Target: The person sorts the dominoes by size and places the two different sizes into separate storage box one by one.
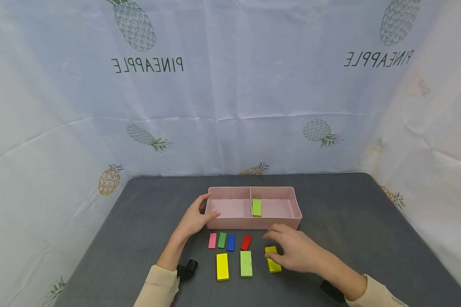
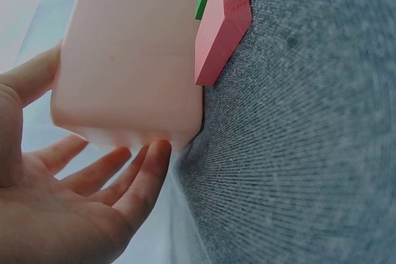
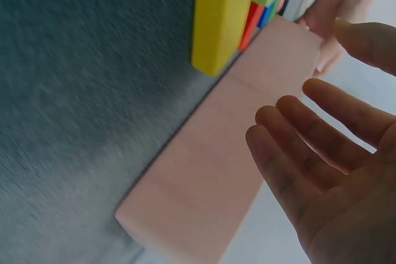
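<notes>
Here: seven blocks (image 1: 231, 242) on mat, one green block (image 1: 256, 207) in tray (image 1: 253, 223).

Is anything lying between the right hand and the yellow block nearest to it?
Nothing visible does. In the head view the right hand hovers right over the yellow block, fingers relaxed and spread, with no other piece between them. The red block lies to its left, clear of the hand.
</notes>
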Available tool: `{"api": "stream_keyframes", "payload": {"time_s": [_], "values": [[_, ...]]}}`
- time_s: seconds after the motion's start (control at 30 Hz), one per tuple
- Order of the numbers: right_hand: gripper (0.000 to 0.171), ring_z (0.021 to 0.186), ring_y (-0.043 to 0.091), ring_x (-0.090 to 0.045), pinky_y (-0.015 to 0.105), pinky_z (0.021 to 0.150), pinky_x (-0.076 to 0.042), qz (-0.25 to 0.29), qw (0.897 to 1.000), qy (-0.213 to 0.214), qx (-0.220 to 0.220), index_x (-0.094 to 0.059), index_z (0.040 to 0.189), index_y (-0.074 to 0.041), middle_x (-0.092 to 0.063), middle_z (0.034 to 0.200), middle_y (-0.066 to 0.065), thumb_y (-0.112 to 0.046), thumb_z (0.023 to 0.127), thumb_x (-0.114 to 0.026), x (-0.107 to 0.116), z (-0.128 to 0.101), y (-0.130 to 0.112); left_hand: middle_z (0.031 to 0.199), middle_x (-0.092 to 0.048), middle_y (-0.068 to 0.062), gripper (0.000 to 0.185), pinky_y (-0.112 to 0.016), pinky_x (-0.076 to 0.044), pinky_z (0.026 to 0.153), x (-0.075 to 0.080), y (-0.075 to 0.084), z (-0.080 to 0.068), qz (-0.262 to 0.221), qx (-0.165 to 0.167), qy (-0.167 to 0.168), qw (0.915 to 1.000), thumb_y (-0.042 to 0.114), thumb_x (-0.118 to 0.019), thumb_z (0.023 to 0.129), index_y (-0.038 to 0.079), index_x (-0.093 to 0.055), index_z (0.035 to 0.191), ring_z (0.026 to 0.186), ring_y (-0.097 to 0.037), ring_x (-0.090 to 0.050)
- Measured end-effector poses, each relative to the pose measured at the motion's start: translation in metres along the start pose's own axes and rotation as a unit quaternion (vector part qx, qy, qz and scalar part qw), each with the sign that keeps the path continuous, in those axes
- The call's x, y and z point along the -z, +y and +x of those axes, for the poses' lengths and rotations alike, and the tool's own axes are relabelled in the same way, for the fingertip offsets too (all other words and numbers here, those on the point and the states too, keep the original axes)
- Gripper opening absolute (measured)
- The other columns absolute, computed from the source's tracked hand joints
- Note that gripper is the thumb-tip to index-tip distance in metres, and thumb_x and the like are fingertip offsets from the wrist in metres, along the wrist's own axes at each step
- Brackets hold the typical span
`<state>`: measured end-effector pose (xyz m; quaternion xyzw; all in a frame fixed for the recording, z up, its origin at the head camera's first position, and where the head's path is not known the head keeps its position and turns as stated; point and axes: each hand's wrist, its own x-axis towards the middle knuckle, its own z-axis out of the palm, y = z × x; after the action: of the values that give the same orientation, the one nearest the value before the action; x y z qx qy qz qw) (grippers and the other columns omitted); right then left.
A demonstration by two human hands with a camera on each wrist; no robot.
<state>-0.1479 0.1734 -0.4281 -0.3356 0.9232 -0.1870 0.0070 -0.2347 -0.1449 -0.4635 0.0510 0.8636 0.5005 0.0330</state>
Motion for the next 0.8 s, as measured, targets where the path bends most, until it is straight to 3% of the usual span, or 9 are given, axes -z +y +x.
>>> {"api": "stream_keyframes", "payload": {"time_s": [0.23, 0.8], "values": [[0.04, 0.092, 0.006, -0.051, 0.028, 0.075, -0.053, 0.015, 0.999, -0.041, 0.005, -0.071, 0.117, -0.011, -0.058, 0.108, -0.006, -0.035, 0.086, -0.081, -0.01, -0.003, 0.001, 0.155, -0.043, -0.016, 0.075, -0.063, -0.043, 0.103, 0.001, -0.001, 0.001, 0.003, -0.001, 0.001, 1.0, 0.032, -0.077, 0.09, 0.012, -0.043, 0.154, 0.135, -0.042, -0.046], [0.05, 0.098, 0.011, -0.049, 0.032, 0.083, -0.053, -0.043, 0.995, -0.087, -0.001, -0.068, 0.122, -0.013, -0.056, 0.112, -0.006, -0.039, 0.081, -0.083, -0.028, -0.003, 0.003, 0.155, -0.043, -0.016, 0.075, -0.064, -0.042, 0.104, 0.0, -0.002, 0.002, -0.002, -0.005, -0.003, 1.0, 0.03, -0.077, 0.09, 0.011, -0.043, 0.154, 0.137, -0.043, -0.045]]}}
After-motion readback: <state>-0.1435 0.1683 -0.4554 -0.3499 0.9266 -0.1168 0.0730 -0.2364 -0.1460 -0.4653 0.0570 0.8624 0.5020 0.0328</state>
